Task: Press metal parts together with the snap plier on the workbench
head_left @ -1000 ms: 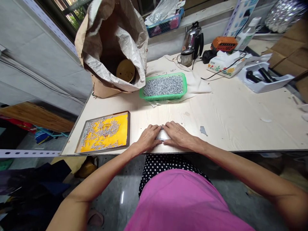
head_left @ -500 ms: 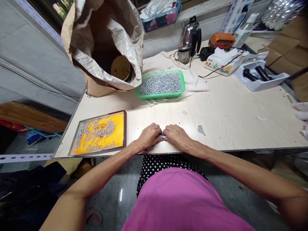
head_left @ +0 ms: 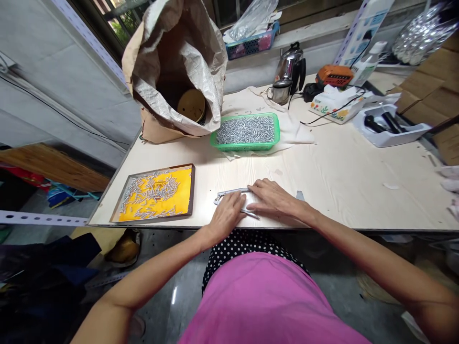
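A thin, flat metal piece (head_left: 229, 194) lies on the pale wooden table (head_left: 340, 177) near its front edge. My left hand (head_left: 227, 215) rests on it with fingers curled down over its near part. My right hand (head_left: 274, 198) lies flat on the table beside it, fingers stretched out and touching the piece's right end. To the left sits a yellow tray (head_left: 157, 193) strewn with small metal pins. Further back stands a green basket (head_left: 246, 131) full of the same pins.
A large open paper sack (head_left: 175, 67) stands at the back left. A kettle (head_left: 291, 64), a steel cup (head_left: 278, 91), a tissue pack (head_left: 332, 102), an orange device (head_left: 333, 75) and a white tray (head_left: 390, 126) line the back right.
The metal piece, mostly hidden under both hands before, now shows its left end. My left hand has slid back toward the table edge, and my right hand has spread flatter.
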A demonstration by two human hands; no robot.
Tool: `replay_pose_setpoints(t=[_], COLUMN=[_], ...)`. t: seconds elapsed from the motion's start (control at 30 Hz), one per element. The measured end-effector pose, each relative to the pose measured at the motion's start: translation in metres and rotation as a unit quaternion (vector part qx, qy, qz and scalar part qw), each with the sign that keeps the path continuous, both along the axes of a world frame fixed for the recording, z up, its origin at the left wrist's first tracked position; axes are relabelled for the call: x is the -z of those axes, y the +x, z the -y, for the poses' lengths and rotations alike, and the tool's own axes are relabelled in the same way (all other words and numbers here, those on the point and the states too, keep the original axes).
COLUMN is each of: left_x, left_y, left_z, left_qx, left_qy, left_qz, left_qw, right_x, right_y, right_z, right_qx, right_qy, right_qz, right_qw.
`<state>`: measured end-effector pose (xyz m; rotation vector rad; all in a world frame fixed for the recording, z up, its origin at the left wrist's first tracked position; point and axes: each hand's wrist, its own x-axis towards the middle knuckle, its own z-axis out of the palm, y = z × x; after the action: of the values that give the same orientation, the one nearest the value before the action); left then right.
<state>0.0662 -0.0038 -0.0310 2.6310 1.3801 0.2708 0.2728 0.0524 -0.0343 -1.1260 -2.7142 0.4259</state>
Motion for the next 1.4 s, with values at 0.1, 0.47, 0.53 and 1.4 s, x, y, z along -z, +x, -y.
replay_pose_setpoints(t=[0.1, 0.47, 0.53, 1.4], left_x=[0.014, 0.025, 0.022, -0.037], left_y=[0.009, 0.018, 0.019, -0.184], left_z=[0.026, 0.036, 0.037, 0.002], left_qx=[0.018, 0.023, 0.026, -0.450], left_qy=[0.012, -0.034, -0.044, -0.185], left_qz=[0.046, 0.097, 0.104, -0.137], left_qw=[0.999, 0.994, 0.993, 0.863], right_x=[0.007, -0.006, -0.013, -0.066], right_y=[-0.001, -0.033, -0.052, -0.081], right_z=[-0.008, -0.038, -0.026, -0.134], right_qx=[0.021, 0.060, -0.031, 0.086], right_qy=[0.008, 0.069, 0.080, 0.130], right_qz=[0.001, 0.051, 0.035, -0.275], right_qw=[1.000, 0.995, 0.996, 0.949])
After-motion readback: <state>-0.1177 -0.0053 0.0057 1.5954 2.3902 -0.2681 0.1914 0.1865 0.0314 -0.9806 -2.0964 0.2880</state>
